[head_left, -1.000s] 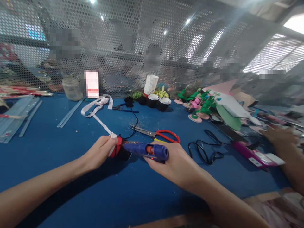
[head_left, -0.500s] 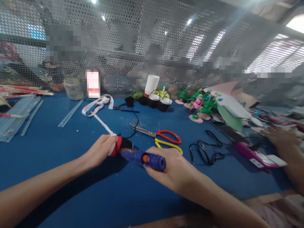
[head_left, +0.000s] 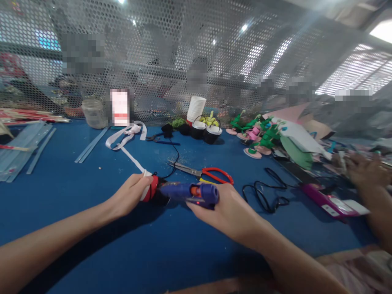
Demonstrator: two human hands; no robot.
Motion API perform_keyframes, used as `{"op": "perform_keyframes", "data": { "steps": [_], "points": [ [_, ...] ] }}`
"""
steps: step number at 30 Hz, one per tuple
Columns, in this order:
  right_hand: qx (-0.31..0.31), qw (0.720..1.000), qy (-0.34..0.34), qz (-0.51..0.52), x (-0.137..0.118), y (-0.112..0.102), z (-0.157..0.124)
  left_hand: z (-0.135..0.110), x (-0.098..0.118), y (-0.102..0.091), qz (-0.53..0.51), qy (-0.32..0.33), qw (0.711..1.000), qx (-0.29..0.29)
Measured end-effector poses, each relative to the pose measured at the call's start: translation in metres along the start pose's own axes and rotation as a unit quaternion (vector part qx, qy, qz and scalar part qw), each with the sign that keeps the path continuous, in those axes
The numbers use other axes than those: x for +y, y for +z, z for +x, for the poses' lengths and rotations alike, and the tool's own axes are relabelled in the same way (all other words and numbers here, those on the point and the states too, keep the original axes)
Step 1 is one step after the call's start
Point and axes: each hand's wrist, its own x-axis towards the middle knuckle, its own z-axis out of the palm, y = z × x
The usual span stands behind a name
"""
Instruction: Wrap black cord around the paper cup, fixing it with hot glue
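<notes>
My left hand (head_left: 130, 194) grips a small paper cup (head_left: 154, 188) banded in red and black, lying on its side. A white ribbon (head_left: 133, 159) runs from the cup to a loose coil farther back. In my right hand (head_left: 234, 212) is a blue hot glue gun (head_left: 183, 192) with a small red light showing; its nozzle end is over the cup's black part. Whether the tip touches the cup is hidden. Black yarn (head_left: 177, 153) trails behind the cup. Scissors (head_left: 192, 170) with red and yellow handles lie behind my right hand, which partly covers them.
Pliers (head_left: 159, 139), two black and white little buckets (head_left: 211, 134) and a stack of white cups (head_left: 196, 109) stand at the back. A magenta power strip (head_left: 330, 202) with a black cord (head_left: 265, 194) is at right. Another person's hand (head_left: 369, 169) is at far right.
My right hand has shifted the glue gun slightly right and up, across the cup's black part. My left hand keeps the cup in place. The other person's hand has moved a little.
</notes>
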Motion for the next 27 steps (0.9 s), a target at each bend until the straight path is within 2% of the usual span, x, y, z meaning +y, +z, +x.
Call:
{"op": "perform_keyframes", "data": {
  "steps": [3, 6, 12, 27],
  "points": [
    [0.001, 0.998, 0.055, 0.040, 0.000, -0.004, 0.003, 0.000, -0.002, -0.001, 0.023, 0.035, 0.999, -0.019],
    [-0.001, 0.994, 0.074, 0.076, 0.001, -0.007, 0.006, -0.001, -0.004, -0.002, 0.048, 0.054, 0.997, -0.020],
    [-0.019, 0.991, 0.075, 0.110, 0.007, -0.008, 0.010, -0.002, -0.005, -0.003, 0.071, 0.084, 0.994, -0.029],
    [-0.020, 0.991, 0.068, 0.116, 0.009, -0.008, 0.013, -0.003, -0.007, -0.003, 0.074, 0.090, 0.993, -0.031]
  ]
}}
